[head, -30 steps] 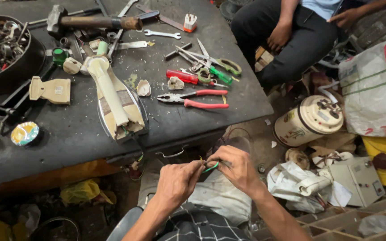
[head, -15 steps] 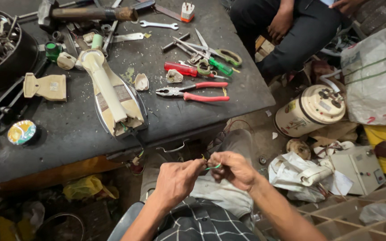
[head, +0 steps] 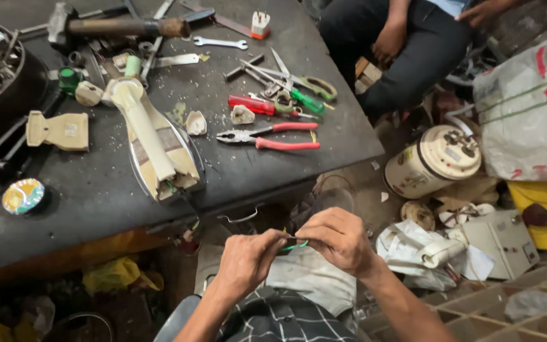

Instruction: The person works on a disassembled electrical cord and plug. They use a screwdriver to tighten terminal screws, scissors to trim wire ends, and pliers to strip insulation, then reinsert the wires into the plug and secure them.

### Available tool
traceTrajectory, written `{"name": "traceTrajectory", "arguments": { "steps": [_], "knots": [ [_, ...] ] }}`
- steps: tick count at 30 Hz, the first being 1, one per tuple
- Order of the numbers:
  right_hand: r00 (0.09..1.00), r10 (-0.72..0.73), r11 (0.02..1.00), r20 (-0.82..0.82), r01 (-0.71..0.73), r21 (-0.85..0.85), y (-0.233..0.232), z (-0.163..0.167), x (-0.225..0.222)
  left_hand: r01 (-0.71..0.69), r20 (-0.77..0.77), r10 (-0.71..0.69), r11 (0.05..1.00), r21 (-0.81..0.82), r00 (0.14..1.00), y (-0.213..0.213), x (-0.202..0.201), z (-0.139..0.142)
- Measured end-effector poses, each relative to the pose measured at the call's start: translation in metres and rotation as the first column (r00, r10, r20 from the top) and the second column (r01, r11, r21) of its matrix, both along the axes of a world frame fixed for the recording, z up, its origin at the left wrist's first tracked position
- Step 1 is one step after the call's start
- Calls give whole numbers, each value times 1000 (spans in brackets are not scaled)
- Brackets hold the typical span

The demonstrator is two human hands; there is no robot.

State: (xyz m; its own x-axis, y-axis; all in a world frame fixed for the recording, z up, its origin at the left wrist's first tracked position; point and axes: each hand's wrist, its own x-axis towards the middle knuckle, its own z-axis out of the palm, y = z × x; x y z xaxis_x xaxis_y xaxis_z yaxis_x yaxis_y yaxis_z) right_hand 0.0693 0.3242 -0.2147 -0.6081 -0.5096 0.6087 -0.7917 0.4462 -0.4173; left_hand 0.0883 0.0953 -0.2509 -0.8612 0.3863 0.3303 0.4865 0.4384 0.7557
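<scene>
Both hands, left hand [head: 248, 259] and right hand [head: 340, 240], pinch a green wire [head: 297, 245] below the workbench [head: 96, 190]; red-handled pliers [head: 273, 137] lie above

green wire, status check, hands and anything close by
Left hand and right hand both pinching the green wire over the lap. Workbench edge just ahead, not touching.

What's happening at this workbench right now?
A person works over their lap, below the edge of a dark workbench. The left hand and right hand meet, pinching a thin green wire between the fingertips. On the bench lie an opened clothes iron, red-handled pliers, scissors, a hammer and a spanner. Another person sits beyond the bench.
</scene>
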Motion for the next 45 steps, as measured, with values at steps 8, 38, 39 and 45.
{"name": "traceTrajectory", "arguments": {
  "steps": [8, 38, 39, 45],
  "knots": [
    [997, 39, 998, 60, -41, 38, 2, 5, -11, 103, 218, -128, 987, 119, 968, -3, 3, 5],
    [895, -405, 904, 186, 361, 230, -23, 30, -259, -266, 549, -264, 661, 702, 793, 4, -145, -12],
    [888, -441, 881, 129, 402, 248, -23, 30, -266, -273, 562, -248, 677, 683, 789, 3, -145, -12],
    [727, -676, 658, 120, 523, 541, -2, 30, -286, -278, 545, -138, 742, 610, 827, 3, -147, -11]
  ]
}}
